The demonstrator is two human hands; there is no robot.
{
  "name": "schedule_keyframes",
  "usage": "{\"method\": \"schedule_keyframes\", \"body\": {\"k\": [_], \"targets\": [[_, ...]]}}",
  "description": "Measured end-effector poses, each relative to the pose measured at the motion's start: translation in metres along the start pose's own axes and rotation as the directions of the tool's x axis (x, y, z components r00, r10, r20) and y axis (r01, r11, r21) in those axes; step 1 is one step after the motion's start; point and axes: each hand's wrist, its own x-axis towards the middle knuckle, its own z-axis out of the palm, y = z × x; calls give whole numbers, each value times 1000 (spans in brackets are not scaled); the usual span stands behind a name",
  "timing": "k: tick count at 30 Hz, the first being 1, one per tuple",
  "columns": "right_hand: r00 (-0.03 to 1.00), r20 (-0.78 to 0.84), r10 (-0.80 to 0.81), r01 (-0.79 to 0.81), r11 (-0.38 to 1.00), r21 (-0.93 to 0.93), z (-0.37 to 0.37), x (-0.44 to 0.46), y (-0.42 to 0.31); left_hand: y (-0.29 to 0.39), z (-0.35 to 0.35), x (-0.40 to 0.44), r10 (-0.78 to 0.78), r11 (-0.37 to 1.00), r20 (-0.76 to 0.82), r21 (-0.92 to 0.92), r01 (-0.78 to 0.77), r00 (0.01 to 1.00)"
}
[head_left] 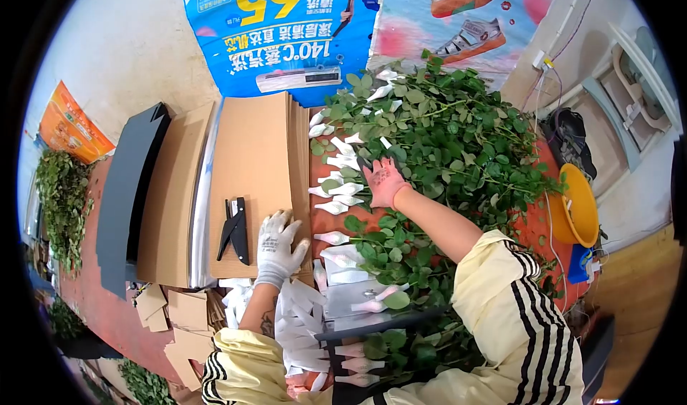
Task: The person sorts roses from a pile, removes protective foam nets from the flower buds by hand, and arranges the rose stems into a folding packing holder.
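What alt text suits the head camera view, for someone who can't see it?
A person's white-gloved left hand lies over stacked cardboard beside a black stapler, while their pink-gloved right hand reaches among white-wrapped tips of leafy stems on a red table. A blue poster hangs upside down behind.

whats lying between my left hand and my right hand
Between your left hand and right hand lie the edge of the cardboard stack, some bare red tabletop and several white-wrapped buds, as the head view shows.
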Motion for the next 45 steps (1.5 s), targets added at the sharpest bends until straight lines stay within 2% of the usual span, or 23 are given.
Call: {"method": "schedule_keyframes", "body": {"k": [3, 8, 10, 12, 14, 16, 20, 21, 24, 26, 27, 28, 29, 30, 31, 32, 33, 34, 36, 40, 42, 44, 45], "targets": [[996, -40, -78, 75, 995, -67, -2, -4, 6, 3, 0, 0, 1, 1000, 3, 20, -1, 1000], [993, -115, -19, 19, 1000, 4, -9, -12, 27, -4, 3, -2, -6, 1000, 3, 2, 6, 1000], [950, -309, 47, -23, 996, 82, -15, -21, 44, -4, 4, -2, -15, 1000, 14, -8, 15, 1000], [858, -478, 186, -67, 965, 255, -30, -28, 63, -3, 5, -2, -24, 1000, 13, -15, 24, 1000], [814, -489, 313, -70, 890, 451, -58, -45, 86, -3, 4, -3, -19, 1000, 9, -3, 19, 1000], [701, -584, 409, -13, 826, 563, -73, -64, 115, -4, 3, -4, 16, 1000, -25, 2, -16, 1000], [454, -696, 555, -11, 785, 619, -108, -115, 174, 0, 1, -3, 16, 1000, -28, 6, -16, 999], [367, -752, 548, 108, 778, 619, -118, -126, 184, 0, 3, -3, 18, 1000, -30, 8, -18, 999], [304, -757, 578, 140, 759, 636, -137, -146, 188, 1, 3, -4, 29, 1000, -23, 13, -29, 999], [297, -794, 530, 202, 778, 595, -135, -142, 149, 1, 5, -6, 19, 1000, -44, 12, -19, 999], [340, -831, 440, 58, 872, 486, -132, -139, 122, 1, 5, -6, 37, 999, -50, -9, -37, 998], [466, -768, 439, -36, 877, 479, -115, -130, 97, 2, 3, -7, 35, 999, -42, -4, -35, 999], [696, -617, 367, -78, 893, 443, -110, -126, 78, 0, 6, -8, 45, 999, -53, -1, -45, 998], [735, -626, 260, -8, 927, 375, -87, -110, 62, -2, 10, -8, 50, 999, -70, -1, -51, 996], [733, -666, 139, -46, 987, 155, -45, -84, 49, -1, 9, -6, 66, 998, -72, 10, -66, 995], [836, -528, 149, -93, 987, 131, -41, -87, 32, 0, 7, -7, 73, 997, -73, 20, -72, 995], [851, -511, 126, -80, 991, 111, -19, -75, 23, -2, 9, -7, 50, 999, -56, -12, -51, 997], [935, -346, 75, -32, 991, 128, -7, -66, 14, -2, 9, -4, 57, 998, -56, -15, -58, 997], [974, -228, 2, 36, 986, 161, -1, -77, 2, 0, 7, -6, 46, 999, -49, -19, -47, 998], [977, -157, -142, 191, 909, 371, 18, -95, 20, 2, 7, -6, 29, 999, -56, -22, -30, 998], [965, -137, -224, 251, 632, 733, 22, -95, 39, 4, 6, -7, 17, 1000, -43, -9, -18, 999], [967, -186, -172, 254, 675, 693, 17, -99, 42, 4, 6, -4, 26, 1000, -35, 5, -25, 999], [970, -181, -161, 227, 867, 444, 9, -103, 38, 4, 6, -3, 34, 999, -35, 11, -34, 999]]}}
